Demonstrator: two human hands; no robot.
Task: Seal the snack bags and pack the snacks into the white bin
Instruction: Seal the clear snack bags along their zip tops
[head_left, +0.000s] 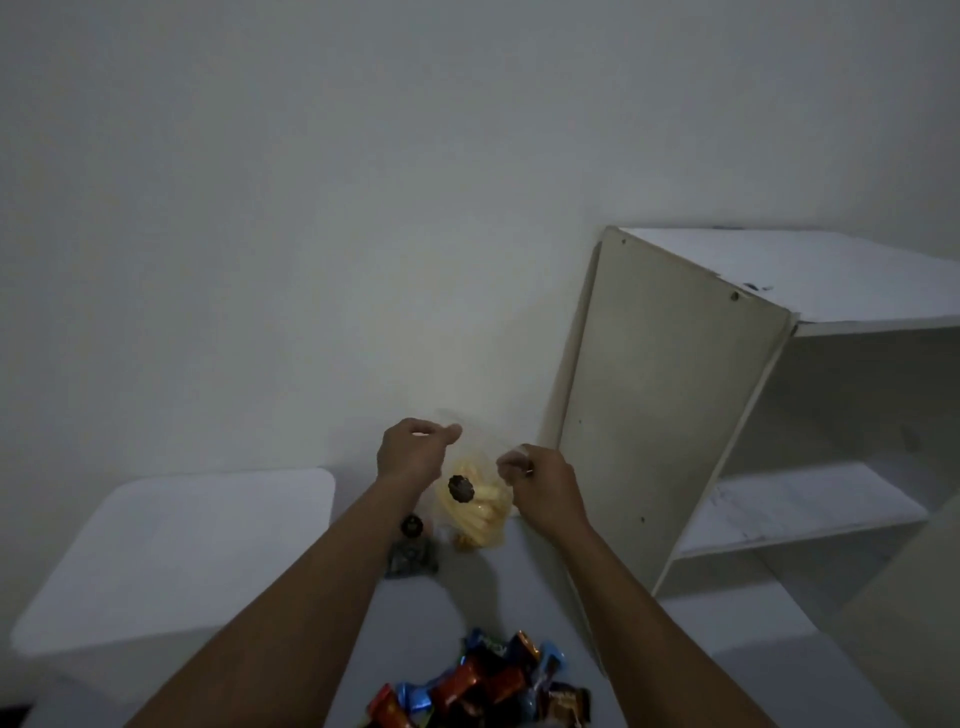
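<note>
My left hand (415, 449) and right hand (540, 478) pinch the clear snack bag (475, 512) top, far on the surface (457, 603).

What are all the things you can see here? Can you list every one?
Clear snack bag: one, see-through with pale yellow snacks inside and a dark round sticker, held up between the hands at the back of the table.
Wrapped candies: a pile, too jumbled to count, red, blue, orange and dark wrappers, near edge of the table.
Small dark object: one, grey-black, too blurred to identify, on the table left of the bag.
Table: one, pale grey, centre.
White surface: one, rounded corners, left.
Shelf unit: one, white, open shelves, right.
Wall: pale grey, behind.
Left hand: one, pinching the bag's top.
Right hand: one, pinching the bag's top.
</note>
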